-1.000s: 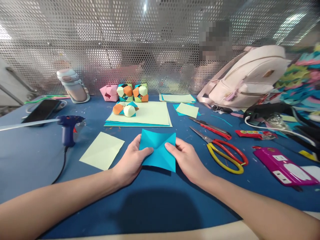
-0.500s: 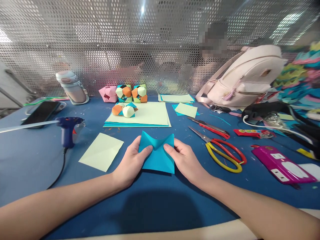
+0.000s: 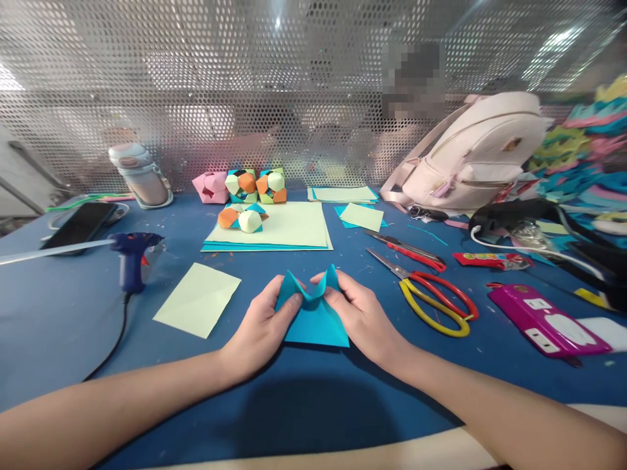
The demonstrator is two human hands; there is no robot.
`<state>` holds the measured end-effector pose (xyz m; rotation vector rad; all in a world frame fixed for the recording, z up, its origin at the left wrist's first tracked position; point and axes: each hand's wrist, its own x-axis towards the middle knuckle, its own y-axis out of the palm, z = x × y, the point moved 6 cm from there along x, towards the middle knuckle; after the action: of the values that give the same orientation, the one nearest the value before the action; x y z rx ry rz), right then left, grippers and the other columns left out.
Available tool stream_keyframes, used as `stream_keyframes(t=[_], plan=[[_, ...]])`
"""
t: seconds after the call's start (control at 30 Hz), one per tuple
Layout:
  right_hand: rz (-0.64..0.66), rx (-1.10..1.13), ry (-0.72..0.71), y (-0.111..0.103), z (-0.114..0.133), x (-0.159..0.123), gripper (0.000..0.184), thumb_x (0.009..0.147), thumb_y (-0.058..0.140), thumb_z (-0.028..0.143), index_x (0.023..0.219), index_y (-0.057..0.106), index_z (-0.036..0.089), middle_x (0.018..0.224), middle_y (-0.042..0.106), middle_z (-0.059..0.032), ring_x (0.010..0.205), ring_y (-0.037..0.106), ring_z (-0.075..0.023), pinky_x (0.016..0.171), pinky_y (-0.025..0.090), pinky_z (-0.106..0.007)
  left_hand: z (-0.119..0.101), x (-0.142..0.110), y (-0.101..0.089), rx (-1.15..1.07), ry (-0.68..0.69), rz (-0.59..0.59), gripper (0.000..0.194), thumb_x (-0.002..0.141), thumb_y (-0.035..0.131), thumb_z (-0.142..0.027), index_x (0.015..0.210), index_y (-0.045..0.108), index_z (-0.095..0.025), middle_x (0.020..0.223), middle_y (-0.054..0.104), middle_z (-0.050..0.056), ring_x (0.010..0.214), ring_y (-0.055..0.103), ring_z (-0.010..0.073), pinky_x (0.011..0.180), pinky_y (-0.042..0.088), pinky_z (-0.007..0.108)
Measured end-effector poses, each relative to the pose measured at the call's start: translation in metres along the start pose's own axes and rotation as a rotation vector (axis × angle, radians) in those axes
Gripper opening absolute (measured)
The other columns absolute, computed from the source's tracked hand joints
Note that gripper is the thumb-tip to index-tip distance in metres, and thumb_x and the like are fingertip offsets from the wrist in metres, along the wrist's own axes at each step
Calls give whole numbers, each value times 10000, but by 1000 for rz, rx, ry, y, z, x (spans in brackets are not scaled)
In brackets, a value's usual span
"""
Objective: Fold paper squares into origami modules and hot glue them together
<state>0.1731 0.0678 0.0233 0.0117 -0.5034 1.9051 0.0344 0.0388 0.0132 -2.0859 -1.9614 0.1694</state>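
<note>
Above the blue table point(image 3: 186, 365), fingers point(image 3: 290, 307) pinch blue paper's point(image 3: 318, 324) sides.

The thin, bright blue square paper sheet point(image 3: 317, 328), at first spread nearly flat with its creases showing, then dipping at its 12 o'clock edge, now buckles deeply there. Its corners at 11 and 1 o'clock have risen into two curled peaks, closer together than before. The bare left hand point(image 3: 260, 326), at the sheet's 9 o'clock, and the bare right hand point(image 3: 366, 318), at its 3 o'clock, have pressed those upper sides inward, and fingertips now show beyond the dip.
</note>
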Motion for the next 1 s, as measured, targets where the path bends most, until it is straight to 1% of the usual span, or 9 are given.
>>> stream_keyframes(t=[0.1, 0.17, 0.23, 0.3, 0.47, 0.6, 0.67, 0.83, 1.0], plan=[[-7, 11, 8, 1, 1, -1, 183, 880, 456, 295, 973, 578, 196, 909, 618, -23, 809, 565, -149, 715, 451, -263, -1, 0, 1, 43, 13, 6, 180, 887, 464, -359, 896, 546, -199, 779, 532, -21, 715, 461, 123, 660, 398, 218], [-15, 85, 44, 1, 0, -2, 177, 857, 500, 301, 995, 541, 198, 890, 611, -20, 778, 568, -141, 675, 460, -250, -1, 0, 1, 58, 20, 1, 175, 891, 457, -347, 913, 548, -200, 791, 549, -19, 735, 477, 126, 676, 405, 220], [-24, 175, 65, 2, -1, -2, 176, 831, 546, 303, 968, 510, 197, 866, 600, -15, 752, 567, -131, 634, 462, -230, 0, -1, 1, 73, 25, -4, 176, 893, 454, -340, 940, 552, -202, 810, 567, -16, 752, 492, 128, 690, 411, 222], [-28, 203, 71, 2, -1, -2, 155, 816, 574, 307, 896, 507, 192, 811, 580, -4, 700, 542, -114, 592, 447, -211, -1, -1, 1, 84, 42, -1, 187, 898, 448, -338, 974, 557, -207, 835, 581, -12, 769, 503, 128, 705, 415, 224], [-22, 99, 35, -1, 1, -2, 131, 813, 572, 295, 777, 548, 172, 675, 512, 22, 603, 446, -90, 539, 392, -199, -4, -3, 2, 86, 106, 42, 230, 919, 410, -329, 1042, 568, -216, 914, 601, 5, 829, 524, 133, 760, 415, 237], [-28, 60, 6, -2, 4, -1, 130, 796, 588, 290, 756, 571, 167, 631, 481, 33, 584, 429, -88, 526, 375, -200, -5, -3, 3, 95, 96, 50, 237, 918, 411, -331, 1049, 567, -210, 888, 587, -1, 794, 513, 123, 721, 407, 228], [-19, 66, -4, -3, 6, 0, 130, 792, 591, 291, 752, 587, 167, 639, 495, 29, 590, 442, -90, 531, 377, -201, -6, -3, 4, 96, 77, 57, 226, 916, 414, -335, 1020, 567, -204, 858, 577, -10, 766, 499, 114, 690, 397, 218], [23, 100, -3, -1, 7, 1, 138, 780, 606, 288, 725, 614, 161, 662, 517, 16, 609, 468, -92, 536, 382, -200, -5, -4, 7, 93, 47, 77, 221, 904, 421, -351, 851, 555, -183, 753, 531, -28, 680, 448, 102, 598, 360, 205], [46, 107, 16, 0, 6, 1, 152, 802, 585, 295, 744, 625, 160, 661, 541, 14, 604, 487, -92, 543, 399, -201, -2, -3, 6, 61, -8, 61, 241, 888, 441, -378, 770, 513, -180, 678, 451, -48, 623, 382, 94, 549, 331, 202]])
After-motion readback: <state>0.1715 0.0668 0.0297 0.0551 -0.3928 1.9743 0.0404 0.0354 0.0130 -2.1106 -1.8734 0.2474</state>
